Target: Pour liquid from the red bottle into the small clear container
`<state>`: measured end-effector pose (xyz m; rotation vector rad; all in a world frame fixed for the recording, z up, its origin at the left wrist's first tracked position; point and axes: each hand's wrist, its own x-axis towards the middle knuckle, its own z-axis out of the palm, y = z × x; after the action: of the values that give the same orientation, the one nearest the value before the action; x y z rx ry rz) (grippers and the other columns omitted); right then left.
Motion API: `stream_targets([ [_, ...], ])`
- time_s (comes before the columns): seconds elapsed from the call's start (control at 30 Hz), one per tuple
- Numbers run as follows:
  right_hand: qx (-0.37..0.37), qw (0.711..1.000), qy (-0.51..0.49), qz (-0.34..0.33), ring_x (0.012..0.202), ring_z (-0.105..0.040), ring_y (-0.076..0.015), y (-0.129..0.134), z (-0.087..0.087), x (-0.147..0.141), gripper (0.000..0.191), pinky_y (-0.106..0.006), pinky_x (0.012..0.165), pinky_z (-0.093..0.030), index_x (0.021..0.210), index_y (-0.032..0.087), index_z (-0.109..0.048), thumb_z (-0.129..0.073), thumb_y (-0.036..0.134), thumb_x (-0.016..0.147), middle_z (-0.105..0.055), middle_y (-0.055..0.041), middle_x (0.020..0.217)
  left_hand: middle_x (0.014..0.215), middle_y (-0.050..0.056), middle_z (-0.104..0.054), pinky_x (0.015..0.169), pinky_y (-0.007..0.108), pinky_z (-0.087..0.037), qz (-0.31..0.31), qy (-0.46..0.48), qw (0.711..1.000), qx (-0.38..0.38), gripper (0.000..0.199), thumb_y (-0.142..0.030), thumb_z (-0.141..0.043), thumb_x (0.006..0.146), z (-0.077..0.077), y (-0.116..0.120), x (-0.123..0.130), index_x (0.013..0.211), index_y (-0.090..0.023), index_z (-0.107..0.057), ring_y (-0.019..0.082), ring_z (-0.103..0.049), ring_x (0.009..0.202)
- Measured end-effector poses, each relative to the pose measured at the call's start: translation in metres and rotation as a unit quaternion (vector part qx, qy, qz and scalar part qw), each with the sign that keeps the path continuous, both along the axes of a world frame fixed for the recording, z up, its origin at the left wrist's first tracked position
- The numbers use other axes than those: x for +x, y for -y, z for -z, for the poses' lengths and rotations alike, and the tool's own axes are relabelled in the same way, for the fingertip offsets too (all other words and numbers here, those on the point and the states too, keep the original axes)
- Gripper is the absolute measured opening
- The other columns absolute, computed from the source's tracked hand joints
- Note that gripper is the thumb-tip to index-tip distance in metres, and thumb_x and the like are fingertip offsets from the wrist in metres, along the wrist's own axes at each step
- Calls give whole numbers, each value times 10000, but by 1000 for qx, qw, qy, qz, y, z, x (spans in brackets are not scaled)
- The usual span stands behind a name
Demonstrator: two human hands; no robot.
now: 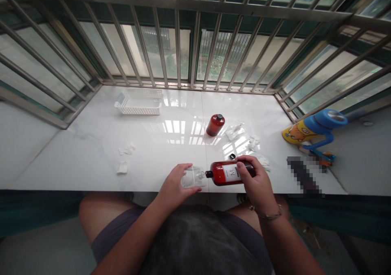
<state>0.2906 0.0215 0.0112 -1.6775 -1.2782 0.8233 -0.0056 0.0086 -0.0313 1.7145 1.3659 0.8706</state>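
My left hand (177, 184) is closed around a clear bottle (190, 177) near the front edge of the counter. A reddish-brown bottle (218, 173) with a white label lies almost level in my right hand (255, 180), its black neck pointing left. The two necks meet or nearly meet; whether liquid passes between them I cannot make out. Just behind the brown bottle is a small black cap (232, 156). Farther back stands a second reddish-brown bottle (215, 125) with a dark top.
A white perforated basket (139, 108) sits at the back left. Crumpled tissues (126, 149) lie on the left, a clear plastic packet (235, 131) and more tissues (253, 143) on the right. A blue and yellow flask (308, 127) stands far right. Metal bars (177, 42) line the window.
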Motion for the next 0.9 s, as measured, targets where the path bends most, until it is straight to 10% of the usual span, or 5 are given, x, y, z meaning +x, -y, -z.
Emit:
stream_targets([
  [0.9,3,1000,19,-3,843,-712,-253,0,0,2,462,-372,742,-584,1112,265,-722,-710,674,897,-776,-68,1074,1333,45,-690,1098,484,-611,1,4,1000,-30,708,-296,-978,737,8,1,-1,1340,-278,-608,284,-693,1252],
])
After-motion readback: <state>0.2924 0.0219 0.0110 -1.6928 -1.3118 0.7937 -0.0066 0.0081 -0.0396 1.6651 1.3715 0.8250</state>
